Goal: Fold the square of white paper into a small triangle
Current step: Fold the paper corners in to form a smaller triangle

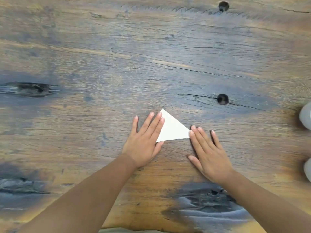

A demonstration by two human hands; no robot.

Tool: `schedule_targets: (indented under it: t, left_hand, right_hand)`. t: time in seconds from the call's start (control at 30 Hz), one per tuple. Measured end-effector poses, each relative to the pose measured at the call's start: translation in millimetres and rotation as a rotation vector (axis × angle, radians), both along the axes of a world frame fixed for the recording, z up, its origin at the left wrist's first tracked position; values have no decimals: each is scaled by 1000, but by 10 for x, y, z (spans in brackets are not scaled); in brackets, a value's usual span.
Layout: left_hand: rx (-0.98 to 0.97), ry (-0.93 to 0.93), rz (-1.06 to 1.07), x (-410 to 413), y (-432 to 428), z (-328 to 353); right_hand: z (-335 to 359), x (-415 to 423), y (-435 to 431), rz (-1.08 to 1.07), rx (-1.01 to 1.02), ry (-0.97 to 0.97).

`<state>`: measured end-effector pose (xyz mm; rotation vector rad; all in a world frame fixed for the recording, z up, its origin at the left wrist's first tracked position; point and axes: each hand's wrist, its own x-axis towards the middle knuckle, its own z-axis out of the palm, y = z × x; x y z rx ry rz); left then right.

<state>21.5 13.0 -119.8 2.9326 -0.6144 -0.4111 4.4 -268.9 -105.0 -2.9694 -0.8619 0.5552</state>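
The white paper [172,128] lies flat on the wooden table [117,64], folded into a small triangle with one tip pointing away and one to the right. My left hand [145,140] rests flat, fingers spread, over the triangle's left edge, hiding part of it. My right hand [207,148] lies flat on the table, fingertips touching the triangle's right tip. Neither hand grips the paper.
Two pale rounded objects [306,116] [308,169] sit at the right edge, cut off by the frame. The tabletop has dark knot holes [222,99] [223,6] and a long crack. The table's near edge runs along the bottom.
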Motion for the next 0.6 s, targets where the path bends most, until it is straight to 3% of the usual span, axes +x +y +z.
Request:
schedule_targets:
  t: [0.27,0.6]
  left_hand:
    - [1,-9,1,-3,-1,11]
    - [10,-9,-1,1,-4,5]
  right_hand:
    - [90,308,545,-11,201,-42]
    - [-130,468,728,108,131,-45]
